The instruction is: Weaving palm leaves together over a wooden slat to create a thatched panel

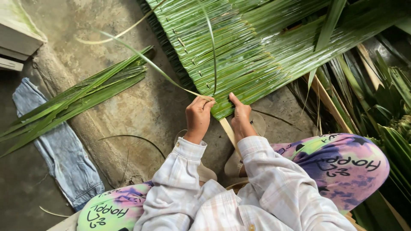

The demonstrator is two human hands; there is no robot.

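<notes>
Green folded palm-leaf thatch panel (257, 51) runs off the far edge, its near edge pressed by the right hand (240, 117) while the left hand (199, 117) pinches a thin leaf strip (145, 60), fingertips partly hidden.

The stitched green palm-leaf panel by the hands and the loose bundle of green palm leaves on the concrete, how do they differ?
The stitched green palm-leaf panel has leaflets packed side by side in a flat sheet; the loose bundle of green palm leaves fans out unjoined. The left hand and right hand grip the panel's edge; the bundle lies untouched, apart from them. Both are long, glossy green leaflets.
</notes>
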